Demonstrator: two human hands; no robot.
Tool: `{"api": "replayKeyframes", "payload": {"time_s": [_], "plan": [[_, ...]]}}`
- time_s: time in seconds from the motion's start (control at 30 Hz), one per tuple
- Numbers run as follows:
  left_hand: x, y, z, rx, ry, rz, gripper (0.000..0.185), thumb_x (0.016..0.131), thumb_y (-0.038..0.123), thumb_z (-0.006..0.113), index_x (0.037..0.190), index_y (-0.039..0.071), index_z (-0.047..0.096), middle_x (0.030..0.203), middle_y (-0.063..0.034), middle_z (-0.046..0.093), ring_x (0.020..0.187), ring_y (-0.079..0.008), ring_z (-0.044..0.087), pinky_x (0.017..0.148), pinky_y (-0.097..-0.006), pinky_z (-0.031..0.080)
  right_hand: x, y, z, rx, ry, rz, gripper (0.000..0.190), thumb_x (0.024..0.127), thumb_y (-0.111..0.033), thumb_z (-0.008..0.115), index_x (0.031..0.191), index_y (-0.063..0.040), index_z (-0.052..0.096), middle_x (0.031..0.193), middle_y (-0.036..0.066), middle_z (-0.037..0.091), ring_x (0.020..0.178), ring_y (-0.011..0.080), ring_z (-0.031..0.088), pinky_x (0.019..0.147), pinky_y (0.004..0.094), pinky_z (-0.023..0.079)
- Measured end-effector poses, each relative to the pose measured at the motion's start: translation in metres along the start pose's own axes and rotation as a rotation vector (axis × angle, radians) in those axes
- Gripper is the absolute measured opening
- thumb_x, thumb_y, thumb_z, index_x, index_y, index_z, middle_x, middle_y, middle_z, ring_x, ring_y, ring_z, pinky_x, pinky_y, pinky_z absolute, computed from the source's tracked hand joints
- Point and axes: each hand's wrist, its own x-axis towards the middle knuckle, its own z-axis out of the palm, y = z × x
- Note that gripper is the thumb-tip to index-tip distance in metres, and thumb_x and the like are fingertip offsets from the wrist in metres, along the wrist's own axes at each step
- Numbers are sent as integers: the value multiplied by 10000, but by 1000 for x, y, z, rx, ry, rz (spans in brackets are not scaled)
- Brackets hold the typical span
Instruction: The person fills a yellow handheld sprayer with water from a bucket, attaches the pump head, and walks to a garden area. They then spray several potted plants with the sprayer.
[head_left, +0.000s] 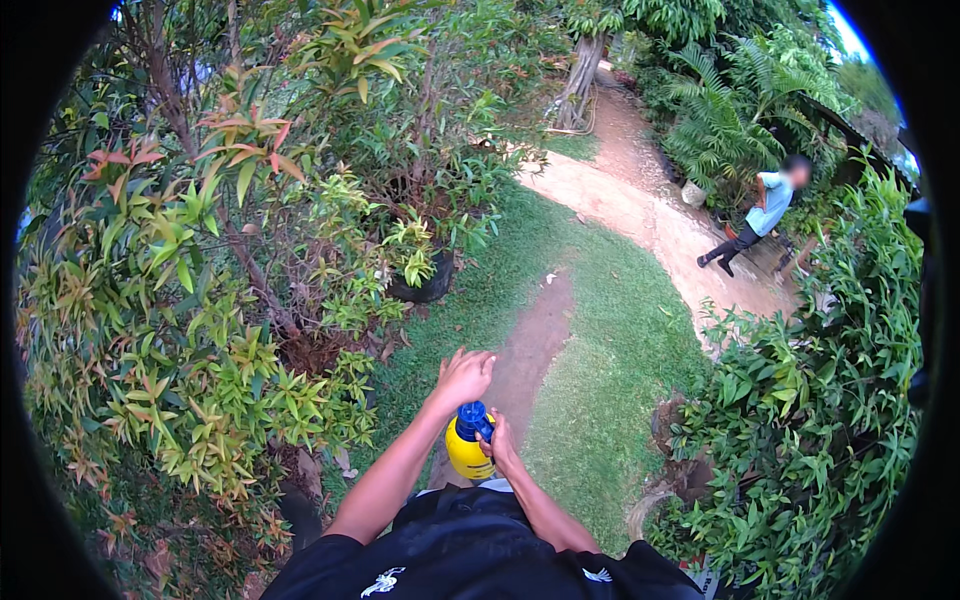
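Observation:
A yellow pump sprayer bottle (468, 454) with a blue pump head (472, 415) is held upright close in front of my body. My right hand (501, 442) grips its blue handle from the right side. Just beyond the pump head is my left hand (466, 375), palm down and bent at the wrist, with nothing seen in it. Its fingers are extended, and the fingertips point away from me. The underside of that hand is hidden, and the sprayer's lower part is cut off by my dark shirt.
Dense shrubs with reddish and green leaves (247, 367) crowd my left, near a black plant pot (424, 277). Leafy bushes (810, 390) line the right. A worn dirt track (536, 330) crosses the grass (615, 360) toward a paved path (637, 217), where a person (766, 206) walks.

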Motion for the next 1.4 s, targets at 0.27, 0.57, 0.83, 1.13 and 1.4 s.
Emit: {"api": "replayKeyframes", "payload": {"time_s": [0.27, 0.57, 0.83, 1.13, 1.4], "plan": [[-10, -39, 41, 56, 135, -89, 442, 923, 419, 366, 1219, 156, 563, 1337, -137, 462, 1340, -382, 250, 1059, -635, 113, 13, 1, 13, 10, -39, 17, 545, 928, -502, 312, 739, -39, 528, 486, 18, 468, 330, 105, 381, 337, 248, 274], [-24, -84, 49, -930, 832, -194, 327, 921, 340, 490, 1079, 73, 594, 1088, -125, 583, 1055, -268, 530, 951, -370, 365, 20, -3, 34, -296, -203, 30, 446, 862, -404, 474, 584, -61, 535, 417, 6, 424, 354, 113, 401, 384, 263, 305], [-84, -152, 95, -1045, 814, -869, 453, 938, 451, 400, 1025, 37, 562, 1006, -106, 560, 974, -204, 539, 900, -351, 389, 31, 16, 64, -434, -383, 50, 405, 880, -377, 473, 666, -43, 550, 445, 2, 439, 373, 99, 408, 385, 258, 311], [-109, -139, 76, -1314, 704, -678, 572, 955, 513, 253, 805, 98, 616, 624, -39, 606, 500, -141, 578, 504, -293, 488, 29, 29, 83, -435, -502, 159, 397, 904, -355, 440, 666, -49, 528, 475, 0, 446, 392, 105, 415, 393, 256, 325], [-103, -146, 98, -1200, 672, -760, 440, 939, 458, 370, 837, 94, 595, 666, -49, 604, 479, -132, 559, 478, -282, 471, 39, 44, 73, -468, -471, 153, 415, 901, -368, 437, 641, -57, 525, 466, -6, 442, 365, 108, 407, 364, 265, 311]]}}
